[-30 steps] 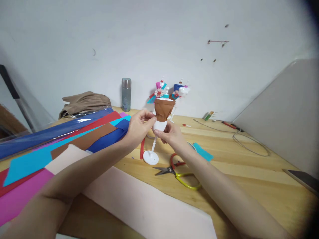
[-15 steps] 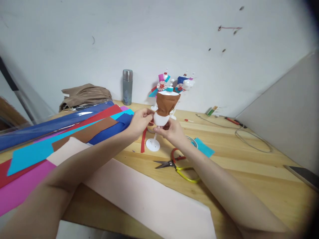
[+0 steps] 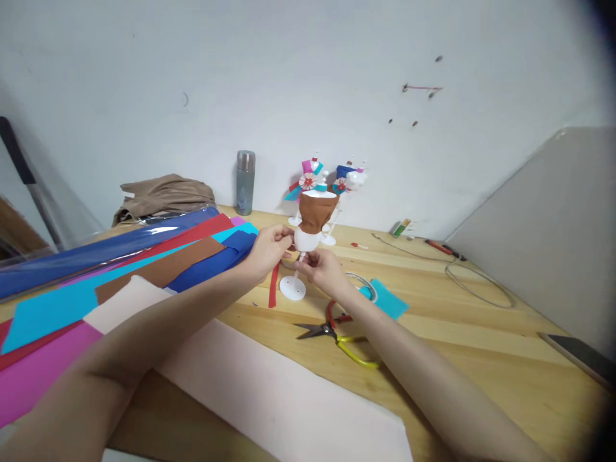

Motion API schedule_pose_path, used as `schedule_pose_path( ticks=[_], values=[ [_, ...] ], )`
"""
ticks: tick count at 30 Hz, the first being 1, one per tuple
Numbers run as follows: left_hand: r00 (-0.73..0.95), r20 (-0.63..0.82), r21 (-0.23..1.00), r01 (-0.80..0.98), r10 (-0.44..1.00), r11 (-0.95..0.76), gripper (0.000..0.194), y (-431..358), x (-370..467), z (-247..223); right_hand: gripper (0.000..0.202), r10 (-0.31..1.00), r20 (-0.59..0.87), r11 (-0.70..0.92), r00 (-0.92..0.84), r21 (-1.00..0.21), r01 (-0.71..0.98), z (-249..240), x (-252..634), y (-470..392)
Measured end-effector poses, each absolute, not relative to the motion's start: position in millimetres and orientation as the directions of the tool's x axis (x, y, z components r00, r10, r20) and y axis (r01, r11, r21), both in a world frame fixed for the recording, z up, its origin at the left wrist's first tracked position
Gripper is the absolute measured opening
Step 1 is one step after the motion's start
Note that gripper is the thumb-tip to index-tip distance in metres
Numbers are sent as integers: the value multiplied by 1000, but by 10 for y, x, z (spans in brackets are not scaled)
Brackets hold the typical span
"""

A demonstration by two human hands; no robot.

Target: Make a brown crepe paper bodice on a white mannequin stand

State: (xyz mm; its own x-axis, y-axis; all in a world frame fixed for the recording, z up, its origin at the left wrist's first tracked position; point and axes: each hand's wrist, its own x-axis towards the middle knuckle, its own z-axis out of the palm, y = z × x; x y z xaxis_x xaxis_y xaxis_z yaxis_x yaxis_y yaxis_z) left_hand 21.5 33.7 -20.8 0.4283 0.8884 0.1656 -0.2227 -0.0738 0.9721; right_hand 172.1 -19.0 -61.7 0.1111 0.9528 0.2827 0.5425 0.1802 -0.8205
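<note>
A small white dress form [image 3: 308,241] stands upright on a round white base, its upper part wrapped in brown cloth [image 3: 317,212]. My right hand [image 3: 320,268] is closed round its thin stem, just under the white lower body. At the form's left side is my left hand [image 3: 272,247], thumb and fingers pinched together; what they hold, if anything, is too small to tell. A red strip [image 3: 274,287] lies on the table below that hand. Scissors [image 3: 327,330] with red and yellow handles lie open near my right forearm.
Coloured cloth strips [image 3: 48,314] cover the left side, and a pale pink sheet [image 3: 289,391] the front edge. Behind stand decorated forms [image 3: 308,181] and a flask [image 3: 245,183]. Teal cloth [image 3: 387,299], a cable [image 3: 476,296] and a dark flat device [image 3: 577,356] lie right.
The camera view has shifted slightly, so the table appears lower. My right hand now sits a little lower on the form, around the stem; my left hand stays beside it.
</note>
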Motion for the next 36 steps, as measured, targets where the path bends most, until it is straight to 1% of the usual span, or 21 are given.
schedule_pose_path(
  ticks=[6,9,12,18,20,24,27,30,32,34,36],
  values=[
    [353,252,954,-248,901,-169,10,330,137,-63,38,954,282,179,99,-806,564,-649,1714,-196],
    [351,250,955,-245,902,-169,13,320,110,-7,36,959,271,170,88,-793,585,-657,1733,-185],
    [359,251,956,-236,899,-173,15,337,86,8,33,968,241,155,64,-785,600,-653,1777,-180],
    [309,347,925,-267,886,-269,22,430,-11,83,28,984,180,147,-5,-787,599,-647,1848,-195],
    [295,391,912,-253,872,-323,21,447,-42,128,28,983,181,156,-17,-788,596,-650,1842,-202],
    [256,521,853,-170,814,-493,16,425,-76,195,25,979,204,173,-17,-782,598,-635,1787,-231],
    [307,554,831,-141,774,-539,11,396,-82,214,24,975,223,184,-10,-777,603,-588,1729,-278],
    [381,537,834,-106,753,-541,9,393,-79,200,25,973,229,196,-20,-778,597,-520,1672,-341],
    [504,487,854,-106,713,-509,14,392,-70,162,25,973,228,206,-38,-782,588,-479,1631,-382],
    [640,417,888,-134,645,-440,19,376,-47,102,25,973,222,217,-63,-791,572,-450,1581,-418],
    [697,368,914,-149,615,-377,20,342,-8,36,26,974,207,222,-91,-806,549,-428,1519,-453]
  ],
)
